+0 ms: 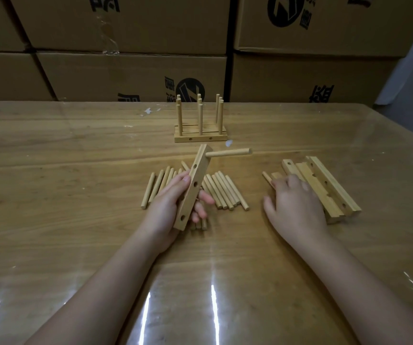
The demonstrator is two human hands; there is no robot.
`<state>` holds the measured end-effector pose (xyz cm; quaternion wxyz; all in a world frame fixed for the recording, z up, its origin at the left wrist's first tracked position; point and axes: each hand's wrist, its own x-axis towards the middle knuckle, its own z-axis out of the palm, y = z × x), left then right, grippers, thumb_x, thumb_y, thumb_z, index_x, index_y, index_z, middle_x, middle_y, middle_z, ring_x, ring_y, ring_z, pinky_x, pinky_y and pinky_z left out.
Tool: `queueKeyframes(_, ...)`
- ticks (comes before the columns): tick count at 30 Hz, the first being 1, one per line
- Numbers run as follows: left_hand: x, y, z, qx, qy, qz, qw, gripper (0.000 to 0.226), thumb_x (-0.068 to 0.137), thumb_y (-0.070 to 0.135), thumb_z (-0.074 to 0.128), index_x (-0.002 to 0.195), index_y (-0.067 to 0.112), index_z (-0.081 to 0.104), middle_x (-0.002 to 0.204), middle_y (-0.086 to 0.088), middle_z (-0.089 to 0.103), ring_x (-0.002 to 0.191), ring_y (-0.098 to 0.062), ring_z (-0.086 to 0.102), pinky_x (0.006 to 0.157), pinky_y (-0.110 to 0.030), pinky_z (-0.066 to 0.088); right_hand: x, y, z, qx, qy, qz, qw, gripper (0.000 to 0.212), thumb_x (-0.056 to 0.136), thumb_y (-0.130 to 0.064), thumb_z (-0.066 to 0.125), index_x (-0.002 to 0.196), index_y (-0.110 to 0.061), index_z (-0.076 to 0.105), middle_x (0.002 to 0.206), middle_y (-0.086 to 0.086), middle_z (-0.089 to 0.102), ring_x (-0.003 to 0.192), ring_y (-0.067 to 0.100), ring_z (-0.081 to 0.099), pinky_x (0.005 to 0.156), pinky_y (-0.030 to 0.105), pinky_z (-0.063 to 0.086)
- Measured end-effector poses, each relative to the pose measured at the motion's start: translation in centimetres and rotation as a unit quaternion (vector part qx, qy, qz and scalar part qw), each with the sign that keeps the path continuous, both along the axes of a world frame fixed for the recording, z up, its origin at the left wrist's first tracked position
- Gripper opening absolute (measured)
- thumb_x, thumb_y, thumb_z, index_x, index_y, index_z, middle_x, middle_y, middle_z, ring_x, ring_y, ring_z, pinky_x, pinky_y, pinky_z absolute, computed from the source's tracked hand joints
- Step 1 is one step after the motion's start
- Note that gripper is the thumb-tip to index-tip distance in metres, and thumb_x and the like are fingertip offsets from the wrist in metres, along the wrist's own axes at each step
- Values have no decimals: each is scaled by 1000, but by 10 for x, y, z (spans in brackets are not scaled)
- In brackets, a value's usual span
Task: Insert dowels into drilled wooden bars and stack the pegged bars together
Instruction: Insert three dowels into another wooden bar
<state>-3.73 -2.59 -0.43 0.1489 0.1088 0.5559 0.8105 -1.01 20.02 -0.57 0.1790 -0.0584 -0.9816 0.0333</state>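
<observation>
We grip bar in left hand, axis near-far, holes facing right. Next dowel lies under curled right hand, rightward; pinch unconfirmed.

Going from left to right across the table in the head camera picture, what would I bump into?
left hand gripping a drilled bar → right hand → pile of bars

Location: storeroom or packing workshop. Printed cardboard cartons stand stacked in a wall directly behind the wooden table, which carries a clear plastic cover.
</observation>
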Motion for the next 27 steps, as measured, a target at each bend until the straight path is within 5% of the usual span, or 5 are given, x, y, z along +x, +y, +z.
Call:
queueKeyframes(8,2,0,3,-8,-8,-22,1000,33,103,26,28,118,11,54,72,-14,67,52,-17,59,45,-21,47,-4,1,5,4,-42,-64,997,37,93,-48,42,105,-17,58,89,-1,59,70,17,54,50,27,37)
queueKeyframes(16,3,1,3,-4,-16,-13,1000,36,103,26,26,118,6,52,68,-14,65,47,-16,54,43,-21,44,-5,2,1,-165,33,38,985,17,92,-36,51,96,-20,54,85,-9,52,68,6,51,59,21,43)
queueKeyframes(18,3,0,4,-6,-14,-7,1000,38,102,28,27,118,3,50,62,-11,60,41,-14,46,41,-20,38,-8,2,5,-360,31,79,929,10,94,-31,50,96,-22,54,73,-7,61,60,4,55,53,17,44)
queueKeyframes(22,2,1,5,-12,-19,-7,1000,44,102,29,27,126,-2,47,58,-8,54,39,-13,40,40,-19,35,-7,4,11,-709,-16,137,692,18,94,-19,48,110,-22,58,72,-3,68,60,7,59,53,17,47)
queueKeyframes(27,3,0,5,5,-29,-6,1000,40,103,28,27,123,1,49,58,-8,54,39,-12,41,40,-19,36,-9,3,9,-846,-83,138,508,22,93,-13,46,109,-5,60,82,7,70,74,15,68,58,21,54)
